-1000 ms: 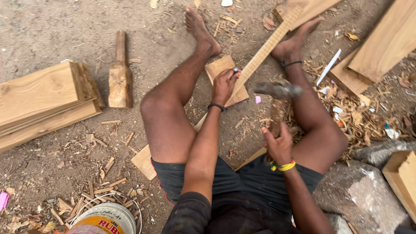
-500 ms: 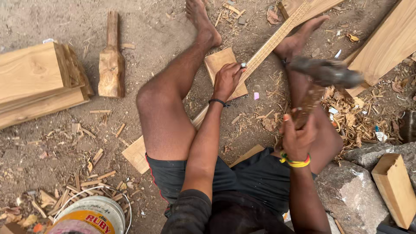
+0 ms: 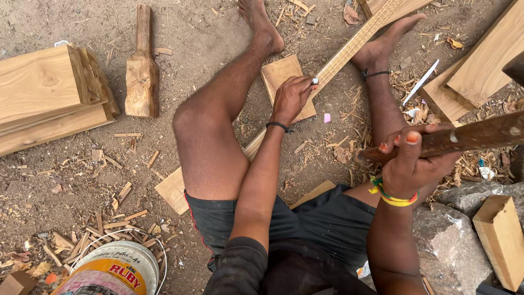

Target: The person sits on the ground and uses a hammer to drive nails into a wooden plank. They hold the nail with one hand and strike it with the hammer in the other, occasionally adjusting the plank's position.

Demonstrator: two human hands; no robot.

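Observation:
I sit on the ground with my legs spread around a long carved wooden strip that runs diagonally under my left knee. My left hand grips a chisel whose metal tip shows at the strip's edge, above a small wooden block. My right hand is raised at the right, closed around the dark wooden handle of a hammer; its head is mostly cut off by the frame edge.
A wooden mallet lies at upper left next to stacked planks. More planks lie at upper right. A rock and a wood block sit at lower right, a plastic bucket at the bottom. Wood chips cover the dirt.
My right hand has lifted the hammer up and to the right, away from the strip. My left hand has stayed on the chisel at the strip.

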